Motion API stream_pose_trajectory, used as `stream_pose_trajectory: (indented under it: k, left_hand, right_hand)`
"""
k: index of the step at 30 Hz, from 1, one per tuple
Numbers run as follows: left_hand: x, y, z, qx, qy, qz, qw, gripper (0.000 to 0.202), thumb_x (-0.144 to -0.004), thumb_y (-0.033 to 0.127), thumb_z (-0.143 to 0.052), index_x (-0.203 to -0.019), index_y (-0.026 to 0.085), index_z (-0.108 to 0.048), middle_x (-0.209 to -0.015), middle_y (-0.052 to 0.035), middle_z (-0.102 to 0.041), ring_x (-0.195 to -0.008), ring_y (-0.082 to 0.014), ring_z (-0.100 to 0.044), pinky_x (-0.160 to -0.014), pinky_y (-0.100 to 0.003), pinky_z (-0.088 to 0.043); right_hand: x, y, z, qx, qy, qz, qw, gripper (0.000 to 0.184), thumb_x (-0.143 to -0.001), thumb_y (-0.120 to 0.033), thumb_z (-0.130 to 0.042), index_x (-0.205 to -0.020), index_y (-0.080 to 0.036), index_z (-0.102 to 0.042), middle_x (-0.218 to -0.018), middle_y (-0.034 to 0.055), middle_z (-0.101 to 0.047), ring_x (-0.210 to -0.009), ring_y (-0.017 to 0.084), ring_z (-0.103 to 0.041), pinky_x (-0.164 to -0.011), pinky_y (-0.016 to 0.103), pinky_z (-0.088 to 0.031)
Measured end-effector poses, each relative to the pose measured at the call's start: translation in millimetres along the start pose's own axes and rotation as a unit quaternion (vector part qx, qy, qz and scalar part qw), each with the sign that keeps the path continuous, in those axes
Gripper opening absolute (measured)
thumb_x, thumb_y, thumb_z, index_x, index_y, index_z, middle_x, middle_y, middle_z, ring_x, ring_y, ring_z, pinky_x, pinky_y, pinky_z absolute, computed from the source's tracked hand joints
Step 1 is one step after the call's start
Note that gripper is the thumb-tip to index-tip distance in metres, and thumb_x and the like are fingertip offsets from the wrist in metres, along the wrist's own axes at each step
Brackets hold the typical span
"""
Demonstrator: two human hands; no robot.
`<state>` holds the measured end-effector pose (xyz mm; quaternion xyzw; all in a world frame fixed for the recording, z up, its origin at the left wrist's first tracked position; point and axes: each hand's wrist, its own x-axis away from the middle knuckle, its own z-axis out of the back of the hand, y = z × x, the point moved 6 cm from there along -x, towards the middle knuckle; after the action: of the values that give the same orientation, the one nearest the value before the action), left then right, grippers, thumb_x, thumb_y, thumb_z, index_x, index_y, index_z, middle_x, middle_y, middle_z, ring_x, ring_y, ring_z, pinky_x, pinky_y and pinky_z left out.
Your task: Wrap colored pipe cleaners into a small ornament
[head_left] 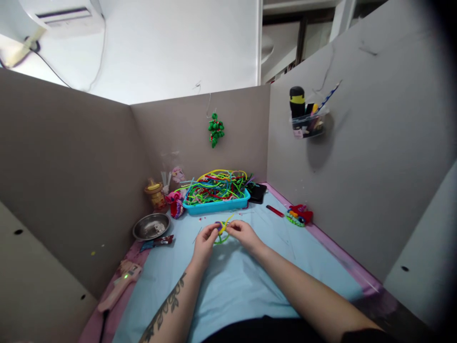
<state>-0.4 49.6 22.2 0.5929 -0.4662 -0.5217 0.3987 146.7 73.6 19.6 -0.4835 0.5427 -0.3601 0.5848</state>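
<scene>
Over the blue cloth, both hands meet at a small yellow, green and purple pipe-cleaner piece (pixel 223 227). My left hand (pixel 205 240) pinches its left side, near the purple part, between thumb and fingers. From the other side, my right hand (pixel 244 233) has its fingers closed at the yellow part, where a yellow end sticks up. A green loop of the piece hangs below, between the hands. Fingers hide some of the piece, so its exact shape cannot be made out. Just beyond stands a blue tray (pixel 217 206) heaped with many-coloured pipe cleaners (pixel 217 186).
At left are a metal bowl (pixel 152 226), a small packet (pixel 157 242), a brown cup (pixel 154 194) and a pink corded tool (pixel 121 285) with a green light. A red stick (pixel 274 210) and a colourful craft piece (pixel 300 215) lie right. Grey panels (pixel 243 124) enclose the table.
</scene>
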Motion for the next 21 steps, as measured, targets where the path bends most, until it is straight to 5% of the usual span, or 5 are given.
stream_pose_trajectory:
  k: [6,11,21]
  left_hand:
    - [1.7,1.0,-2.6,-0.042,-0.036,-0.038,0.998,0.055,-0.076,0.038,-0.061,-0.124,0.016,-0.045,-0.073,-0.0022,-0.063,-0.066,-0.0145,-0.058,-0.061,-0.025,-0.042]
    - [4.0,-0.4,-5.2,-0.072,-0.061,-0.068,0.993,0.046,-0.079,0.036,-0.057,-0.119,0.018,-0.044,-0.079,-0.0029,-0.062,-0.072,-0.0146,-0.057,-0.065,-0.024,-0.041]
    - [6.4,2.2,-12.2,-0.019,-0.111,-0.030,0.993,0.044,-0.078,0.037,-0.058,-0.114,0.018,-0.042,-0.082,-0.0038,-0.062,-0.074,-0.0153,-0.058,-0.067,-0.025,-0.041]
  right_hand:
    - [3.3,2.0,-6.7,0.002,-0.030,-0.026,0.999,0.026,-0.064,-0.038,-0.067,-0.057,-0.016,-0.056,-0.055,-0.0036,-0.049,-0.055,0.010,-0.042,-0.056,0.025,-0.031]
    - [6.2,4.6,-8.4,-0.017,-0.042,-0.075,0.996,0.021,-0.062,-0.033,-0.067,-0.056,-0.016,-0.056,-0.052,-0.0048,-0.045,-0.053,0.010,-0.039,-0.057,0.025,-0.031]
    - [0.4,-5.8,1.0,-0.044,-0.017,-0.007,0.999,0.026,-0.064,-0.039,-0.069,-0.072,-0.017,-0.057,-0.062,-0.0040,-0.051,-0.059,0.011,-0.045,-0.059,0.024,-0.034]
